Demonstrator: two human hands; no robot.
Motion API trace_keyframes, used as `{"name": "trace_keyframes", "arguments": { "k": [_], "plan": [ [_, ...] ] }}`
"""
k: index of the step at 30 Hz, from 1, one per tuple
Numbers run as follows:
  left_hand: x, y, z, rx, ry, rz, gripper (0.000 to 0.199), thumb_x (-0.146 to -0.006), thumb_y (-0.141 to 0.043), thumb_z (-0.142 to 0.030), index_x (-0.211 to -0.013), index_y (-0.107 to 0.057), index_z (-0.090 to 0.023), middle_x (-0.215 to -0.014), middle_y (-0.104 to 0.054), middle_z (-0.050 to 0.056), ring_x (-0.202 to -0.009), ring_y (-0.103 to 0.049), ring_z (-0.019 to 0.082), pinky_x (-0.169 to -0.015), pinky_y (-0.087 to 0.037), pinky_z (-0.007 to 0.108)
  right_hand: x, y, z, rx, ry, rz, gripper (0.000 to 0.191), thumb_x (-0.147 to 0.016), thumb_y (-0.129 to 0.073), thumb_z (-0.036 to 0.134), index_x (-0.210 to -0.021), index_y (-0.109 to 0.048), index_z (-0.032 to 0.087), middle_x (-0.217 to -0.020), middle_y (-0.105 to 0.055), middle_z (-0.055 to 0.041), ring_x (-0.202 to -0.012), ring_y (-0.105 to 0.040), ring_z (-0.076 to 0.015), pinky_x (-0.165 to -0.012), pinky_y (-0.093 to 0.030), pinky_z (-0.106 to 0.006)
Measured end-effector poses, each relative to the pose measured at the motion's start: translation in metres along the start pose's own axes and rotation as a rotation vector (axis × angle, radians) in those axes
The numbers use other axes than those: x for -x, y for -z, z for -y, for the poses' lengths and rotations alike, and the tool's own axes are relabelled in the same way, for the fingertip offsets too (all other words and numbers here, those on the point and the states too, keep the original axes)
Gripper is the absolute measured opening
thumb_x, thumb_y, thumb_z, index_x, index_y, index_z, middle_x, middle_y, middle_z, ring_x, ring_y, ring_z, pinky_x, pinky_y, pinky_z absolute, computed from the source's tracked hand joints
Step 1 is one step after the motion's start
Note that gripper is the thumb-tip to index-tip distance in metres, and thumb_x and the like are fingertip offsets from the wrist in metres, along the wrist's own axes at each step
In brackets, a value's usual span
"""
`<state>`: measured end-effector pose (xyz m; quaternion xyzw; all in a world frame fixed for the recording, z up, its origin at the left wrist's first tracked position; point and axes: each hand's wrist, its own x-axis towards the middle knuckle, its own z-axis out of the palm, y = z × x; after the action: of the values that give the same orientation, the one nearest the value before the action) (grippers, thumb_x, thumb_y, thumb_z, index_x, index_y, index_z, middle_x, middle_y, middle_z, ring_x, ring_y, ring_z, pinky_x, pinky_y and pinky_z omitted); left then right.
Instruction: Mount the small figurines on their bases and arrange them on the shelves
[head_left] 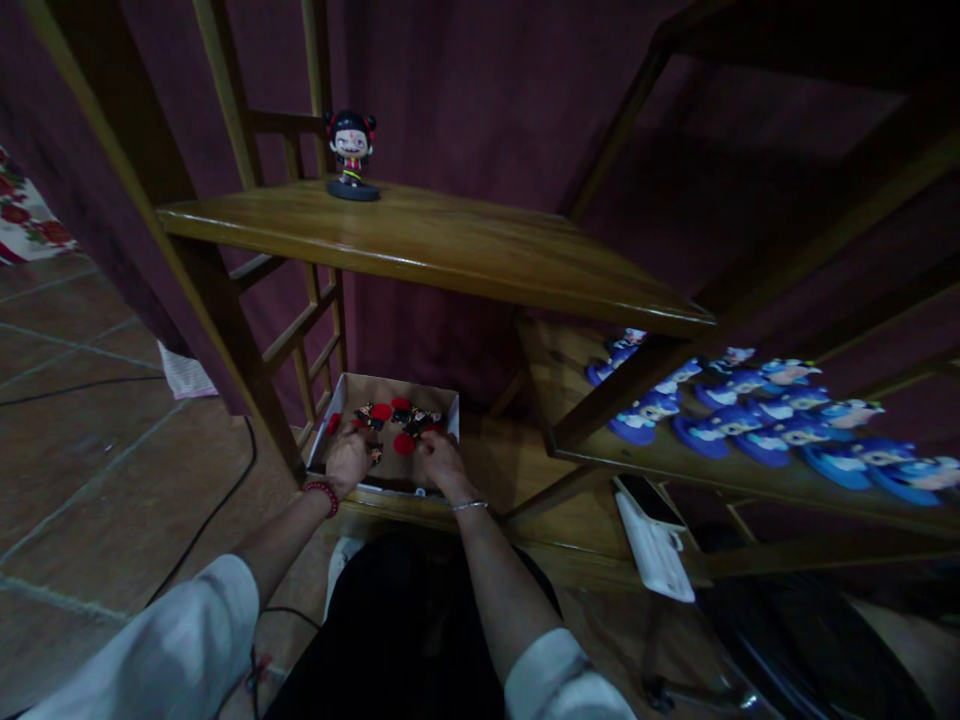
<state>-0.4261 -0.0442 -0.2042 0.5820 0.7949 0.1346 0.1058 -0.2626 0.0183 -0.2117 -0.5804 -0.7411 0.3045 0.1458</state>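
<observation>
A shallow cardboard box (390,480) with white outer sides sits on the low wooden shelf, holding several small black-and-red figurines (416,418) and round red bases (381,411). My left hand (349,458), a red bead bracelet at its wrist, is in the left part of the box. Its fingers are curled at a small figurine (376,455). Over the right part is my right hand (441,460), with a silver bangle. Its fingers are bent together beside a red base (404,443); what lies between its fingertips is hidden.
A black-haired figurine (351,155) on a dark base stands on the upper wooden shelf (435,235). Several blue-and-white figurines (720,420) fill the shelf at right. Below them lie a phone (651,500) and a white case (656,560). A cable (217,515) crosses the floor.
</observation>
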Motion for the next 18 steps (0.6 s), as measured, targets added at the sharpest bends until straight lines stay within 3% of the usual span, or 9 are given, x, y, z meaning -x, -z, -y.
{"name": "trace_keyframes", "arguments": {
  "k": [5, 10, 18],
  "plan": [
    [-0.011, -0.008, -0.008, 0.018, -0.163, -0.1, 0.025, -0.075, -0.044, -0.009, -0.089, -0.063, -0.015, -0.101, -0.06, 0.01, -0.098, -0.052, 0.023, -0.085, -0.042, 0.033, 0.003, 0.001, 0.003, 0.045, 0.042, -0.02, 0.037, -0.076, -0.045, 0.01, -0.111, -0.056, 0.016, -0.111, -0.059, -0.0108, -0.102, -0.055, -0.0184, -0.089, -0.041, -0.029],
    [-0.025, -0.019, -0.023, -0.004, -0.282, -0.083, 0.039, -0.074, -0.038, -0.005, -0.104, -0.059, -0.016, -0.112, -0.058, 0.008, -0.111, -0.043, 0.022, -0.093, -0.035, 0.034, 0.005, 0.0, 0.006, 0.066, 0.079, 0.023, 0.041, -0.077, -0.046, 0.013, -0.118, -0.051, 0.017, -0.112, -0.058, -0.0096, -0.1, -0.056, -0.0179, -0.088, -0.041, -0.03],
    [-0.045, -0.03, -0.04, -0.087, -0.234, 0.06, 0.049, -0.077, -0.04, -0.014, -0.126, -0.043, -0.013, -0.133, -0.041, 0.014, -0.117, -0.036, 0.031, -0.092, -0.031, 0.044, 0.005, 0.001, 0.008, 0.081, 0.099, 0.011, 0.04, -0.076, -0.047, 0.013, -0.116, -0.051, 0.015, -0.117, -0.056, -0.011, -0.111, -0.049, -0.0202, -0.094, -0.036, -0.031]
  ]
}}
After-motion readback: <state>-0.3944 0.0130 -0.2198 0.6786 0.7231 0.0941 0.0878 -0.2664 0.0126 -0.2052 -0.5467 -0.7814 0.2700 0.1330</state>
